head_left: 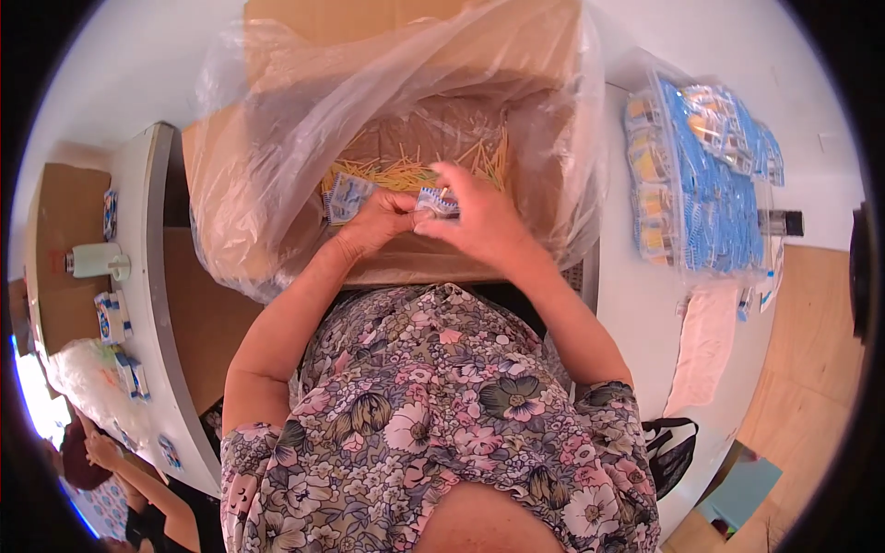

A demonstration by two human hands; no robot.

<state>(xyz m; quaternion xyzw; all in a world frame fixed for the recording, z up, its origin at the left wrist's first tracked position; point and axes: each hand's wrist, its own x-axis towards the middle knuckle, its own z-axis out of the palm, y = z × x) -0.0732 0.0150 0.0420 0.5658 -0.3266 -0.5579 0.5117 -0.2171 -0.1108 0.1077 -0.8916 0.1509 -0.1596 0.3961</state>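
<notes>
Over an open carton, my left hand (376,224) is closed on a small blue-and-white packet (437,202), thumb and fingers at its left edge. My right hand (479,214) curls around the same packet's right side, thumb below and fingers above. A bit of yellow shows at the packet's upper edge, by the right fingers. Beside the left fingers is a second blue-and-white packet (352,195); whether that hand also grips it is hard to tell. Thin yellow sticks (396,170) lie loose in the carton behind both hands.
Clear plastic liner (304,138) drapes over the cardboard carton's (304,14) sides. At right, a clear tub (680,175) holds many blue packets, near a pink cloth (705,346). A light green bottle (92,262) stands on the left; another person's arm (152,484) shows lower left.
</notes>
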